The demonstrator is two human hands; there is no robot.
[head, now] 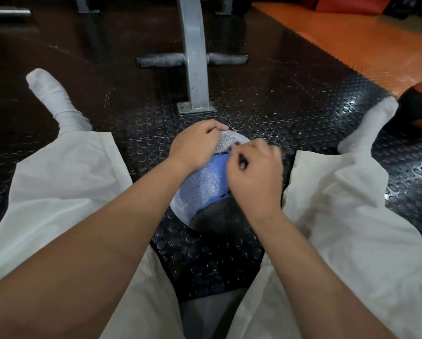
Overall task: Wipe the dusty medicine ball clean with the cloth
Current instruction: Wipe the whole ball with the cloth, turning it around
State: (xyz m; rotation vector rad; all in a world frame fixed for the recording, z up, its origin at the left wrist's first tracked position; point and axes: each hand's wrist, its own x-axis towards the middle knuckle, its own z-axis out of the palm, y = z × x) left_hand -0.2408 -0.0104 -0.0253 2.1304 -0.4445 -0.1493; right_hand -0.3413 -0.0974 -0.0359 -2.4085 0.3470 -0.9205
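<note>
The medicine ball (205, 189) lies on the floor between my spread legs. It is blue and black, with pale dust over its top and left side. My left hand (195, 148) lies over the ball's upper left, fingers curled down over its far edge, holding it. My right hand (254, 172) is at the ball's upper right, curled into a fist and slightly blurred. Dark bits of the cloth (241, 163) show between its fingers; the rest of the cloth is hidden inside the hand.
A grey metal machine post (195, 69) with padded pegs is bolted to the studded black rubber floor (229, 255) just beyond the ball. A red and black ball (420, 106) sits by my right foot. Orange matting (351, 45) lies at the far right.
</note>
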